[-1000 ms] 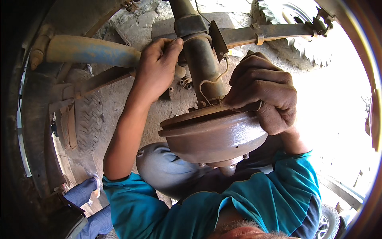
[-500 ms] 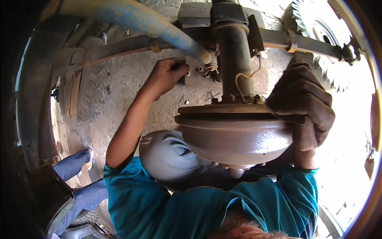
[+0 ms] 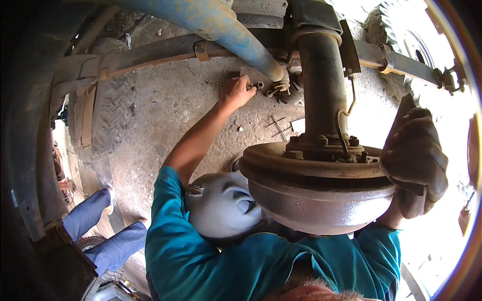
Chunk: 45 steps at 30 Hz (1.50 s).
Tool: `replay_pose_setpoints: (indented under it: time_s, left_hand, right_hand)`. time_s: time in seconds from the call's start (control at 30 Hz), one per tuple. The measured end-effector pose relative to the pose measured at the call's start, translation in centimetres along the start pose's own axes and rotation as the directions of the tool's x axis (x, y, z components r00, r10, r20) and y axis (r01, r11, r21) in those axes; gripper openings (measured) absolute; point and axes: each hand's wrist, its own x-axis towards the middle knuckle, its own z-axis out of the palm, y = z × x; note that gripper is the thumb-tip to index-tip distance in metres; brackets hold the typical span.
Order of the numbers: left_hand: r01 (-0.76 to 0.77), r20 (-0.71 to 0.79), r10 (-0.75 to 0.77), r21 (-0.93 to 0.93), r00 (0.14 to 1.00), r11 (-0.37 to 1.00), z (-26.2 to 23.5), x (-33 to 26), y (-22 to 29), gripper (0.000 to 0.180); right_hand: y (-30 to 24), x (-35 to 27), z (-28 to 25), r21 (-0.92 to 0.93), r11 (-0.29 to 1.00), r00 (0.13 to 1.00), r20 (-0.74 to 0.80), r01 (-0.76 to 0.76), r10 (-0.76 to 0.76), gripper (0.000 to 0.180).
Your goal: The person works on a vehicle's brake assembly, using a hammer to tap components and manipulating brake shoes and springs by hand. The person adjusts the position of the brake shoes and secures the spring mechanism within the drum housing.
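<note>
My left hand (image 3: 237, 94) reaches down to the floor under the blue tube, fingers pinched together. What lies between its fingertips is too small to make out. Right beside them sits a small metal nut (image 3: 260, 85). At the right, my right hand (image 3: 415, 158) is wrapped round a dark, flat bar-like piece (image 3: 405, 106), whose tapered end sticks up above the fist. That fist is next to the rim of a large rusty brake drum (image 3: 321, 208). Bolts ring the base of the axle tube (image 3: 324, 83) where it meets the drum's back plate (image 3: 266, 155).
A worn blue tube (image 3: 221, 27) slants in from the upper left. Across the back runs a leaf spring (image 3: 150, 57). Tyres (image 3: 113, 110) lie left and far right. Another person's legs in jeans (image 3: 113, 246) show at lower left. A grey rounded shape (image 3: 221, 205) is beside the drum.
My left hand has moved right and slightly away from me, to the small nuts. In the picture, the drum and axle have shifted right and down, as has my right hand, still closed.
</note>
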Motion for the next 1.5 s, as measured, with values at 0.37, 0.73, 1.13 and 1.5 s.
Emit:
replay_pose_setpoints:
  time_s: [0.37,0.73,1.13,1.5]
  left_hand:
    - [-0.261,-0.076,0.278,0.181,0.958,0.948,3.9,3.7,-3.2,0.034]
    - [-0.044,-0.169,0.023,-0.119,0.985,0.992,3.1,4.7,-2.2,0.038]
    - [-0.019,-0.246,0.007,-0.046,0.969,0.999,3.1,4.9,-2.4,0.031]
    - [-0.121,-0.265,0.110,-0.024,0.958,0.992,5.3,3.6,-4.8,0.024]
  right_hand:
    - [0.1,0.0,0.2,-0.043,0.999,1.000,-0.011,0.028,-0.029,0.038]
    - [0.3,-0.6,-0.5,-0.064,0.998,0.999,0.031,-0.011,0.013,0.036]
    - [0.4,-0.8,-0.7,-0.094,0.995,1.000,0.024,0.020,-0.018,0.033]
    - [1.7,-0.3,-1.4,0.075,0.994,0.993,0.081,0.083,-0.089,0.035]
